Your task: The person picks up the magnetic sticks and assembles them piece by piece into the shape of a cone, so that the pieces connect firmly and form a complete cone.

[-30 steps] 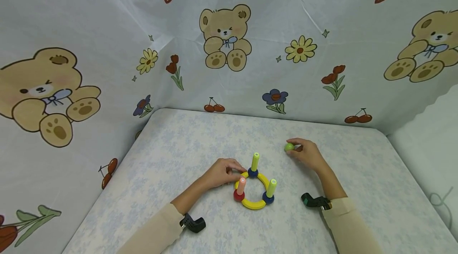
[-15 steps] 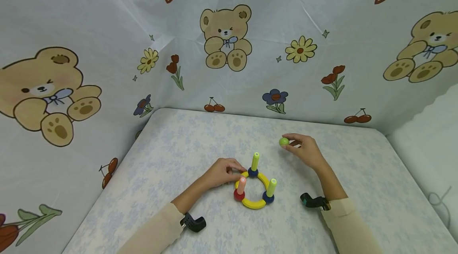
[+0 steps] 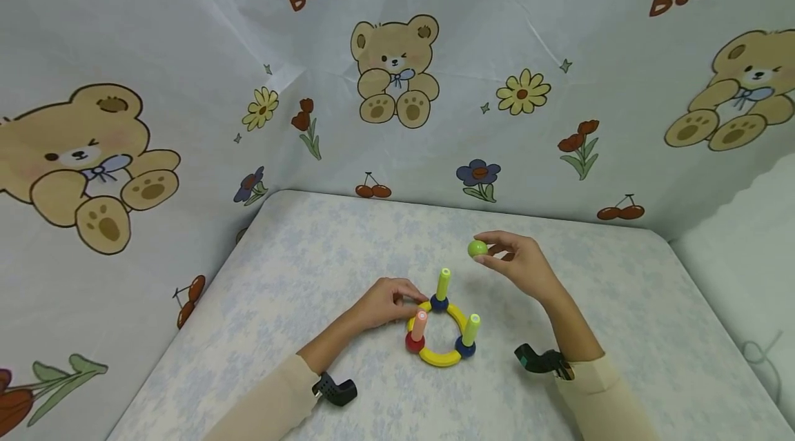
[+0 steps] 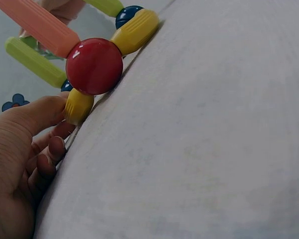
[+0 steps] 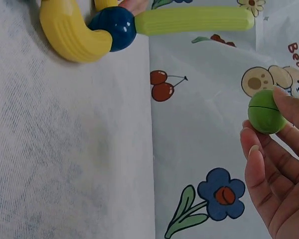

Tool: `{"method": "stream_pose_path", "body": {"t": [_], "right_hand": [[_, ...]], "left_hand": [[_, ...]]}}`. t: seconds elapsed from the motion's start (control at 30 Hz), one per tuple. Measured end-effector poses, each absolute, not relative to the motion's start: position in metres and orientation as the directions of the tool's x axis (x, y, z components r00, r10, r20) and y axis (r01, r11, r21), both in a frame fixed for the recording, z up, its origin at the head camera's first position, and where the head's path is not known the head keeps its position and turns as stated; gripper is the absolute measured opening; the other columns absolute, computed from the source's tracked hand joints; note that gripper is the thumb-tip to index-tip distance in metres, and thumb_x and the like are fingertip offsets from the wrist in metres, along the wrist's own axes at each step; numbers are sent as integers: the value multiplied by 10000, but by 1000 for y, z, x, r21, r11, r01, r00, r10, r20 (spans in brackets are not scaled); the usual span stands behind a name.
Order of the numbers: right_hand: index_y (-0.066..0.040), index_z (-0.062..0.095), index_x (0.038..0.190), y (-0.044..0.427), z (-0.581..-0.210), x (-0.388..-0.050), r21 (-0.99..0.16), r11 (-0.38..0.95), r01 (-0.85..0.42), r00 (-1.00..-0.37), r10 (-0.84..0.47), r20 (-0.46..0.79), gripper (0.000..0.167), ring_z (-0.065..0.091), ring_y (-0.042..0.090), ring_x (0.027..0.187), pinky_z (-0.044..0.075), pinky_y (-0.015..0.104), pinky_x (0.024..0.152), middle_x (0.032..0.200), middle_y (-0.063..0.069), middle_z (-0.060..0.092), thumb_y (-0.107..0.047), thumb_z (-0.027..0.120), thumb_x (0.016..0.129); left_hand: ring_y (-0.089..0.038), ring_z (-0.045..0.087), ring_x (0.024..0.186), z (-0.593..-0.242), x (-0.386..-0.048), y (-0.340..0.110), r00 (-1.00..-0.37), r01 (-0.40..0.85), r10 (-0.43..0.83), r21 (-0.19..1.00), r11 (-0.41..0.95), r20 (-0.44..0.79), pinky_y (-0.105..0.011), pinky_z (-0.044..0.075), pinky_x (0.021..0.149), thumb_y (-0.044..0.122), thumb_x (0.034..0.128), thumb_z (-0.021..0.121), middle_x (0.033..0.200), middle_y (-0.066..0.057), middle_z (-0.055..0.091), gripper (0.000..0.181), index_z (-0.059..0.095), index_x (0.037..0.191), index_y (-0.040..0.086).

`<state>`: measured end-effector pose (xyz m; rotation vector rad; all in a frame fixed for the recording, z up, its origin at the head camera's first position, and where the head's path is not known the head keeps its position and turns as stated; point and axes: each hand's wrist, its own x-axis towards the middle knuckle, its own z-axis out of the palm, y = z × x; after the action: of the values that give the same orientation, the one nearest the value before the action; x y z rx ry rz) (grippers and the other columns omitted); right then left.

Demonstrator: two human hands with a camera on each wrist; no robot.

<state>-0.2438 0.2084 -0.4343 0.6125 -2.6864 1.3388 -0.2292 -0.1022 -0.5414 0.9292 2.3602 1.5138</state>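
On the table lies a ring of yellow curved rods (image 3: pixel 441 359), joined by a red ball (image 3: pixel 415 343) and two blue balls (image 3: pixel 465 347). A pink rod (image 3: pixel 419 326) stands up from the red ball, and light-green rods (image 3: pixel 443 283) rise from the blue ones. My left hand (image 3: pixel 388 301) pinches the ring's left side; the left wrist view shows the thumb against a yellow rod (image 4: pixel 79 107) beside the red ball. Behind and right of the ring, my right hand (image 3: pixel 523 263) holds a green ball (image 5: pixel 265 112) between thumb and fingertips, above the table.
A pale floral cloth covers the table (image 3: pixel 348 234). A bear-printed curtain (image 3: pixel 397 151) closes off the back and left side. Black wrist cameras (image 3: pixel 335 390) sit on both wrists. At the far right hangs a thin cable (image 3: pixel 767 358).
My right hand has carried the green ball leftward, nearer to the back green rod. The left hand and the ring have stayed in place. The head view has tilted slightly.
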Motion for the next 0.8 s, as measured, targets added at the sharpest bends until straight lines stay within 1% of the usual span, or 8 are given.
{"method": "stream_pose_path", "body": {"t": [0.17, 0.33, 0.47, 0.6, 0.8], "right_hand": [[-159, 727, 1240, 200, -424, -237, -761, 489, -427, -892, -366, 265, 347, 653, 214, 951, 563, 284, 708, 1157, 28, 717, -189, 798, 902], [-159, 731, 1235, 191, -417, -232, -737, 479, -477, -860, -427, 279, 339, 655, 181, 937, 559, 288, 714, 1172, 14, 717, -172, 796, 902], [-150, 730, 1236, 184, -411, -227, -724, 467, -508, -834, -477, 278, 335, 658, 165, 946, 558, 307, 735, 1180, -4, 717, -167, 791, 907], [-152, 726, 1245, 179, -407, -225, -718, 452, -529, -812, -516, 274, 352, 655, 176, 957, 551, 320, 762, 1187, -9, 717, -173, 797, 901], [-173, 724, 1248, 174, -405, -226, -710, 442, -548, -788, -558, 260, 364, 645, 176, 971, 547, 327, 769, 1168, -31, 720, -193, 805, 893]], "left_hand": [[-79, 517, 607, -541, -231, -101, -783, 405, 597, 872, 277, 174, -217, 436, 560, 223, 918, 785, 1047, 102, 726, 210, 803, 1120, 168], [-73, 514, 589, -541, -232, -101, -779, 402, 603, 875, 268, 173, -213, 438, 551, 190, 914, 787, 1053, 77, 731, 209, 802, 1120, 153], [-76, 520, 599, -542, -232, -100, -777, 405, 605, 873, 272, 171, -212, 439, 564, 198, 917, 784, 1055, 83, 731, 205, 802, 1120, 170], [-83, 519, 602, -543, -232, -100, -777, 410, 604, 871, 272, 178, -212, 434, 568, 194, 918, 784, 1053, 94, 730, 201, 802, 1117, 184], [-93, 535, 609, -543, -232, -100, -774, 418, 604, 871, 260, 191, -217, 444, 568, 193, 918, 784, 1048, 90, 731, 198, 802, 1115, 185]]}}
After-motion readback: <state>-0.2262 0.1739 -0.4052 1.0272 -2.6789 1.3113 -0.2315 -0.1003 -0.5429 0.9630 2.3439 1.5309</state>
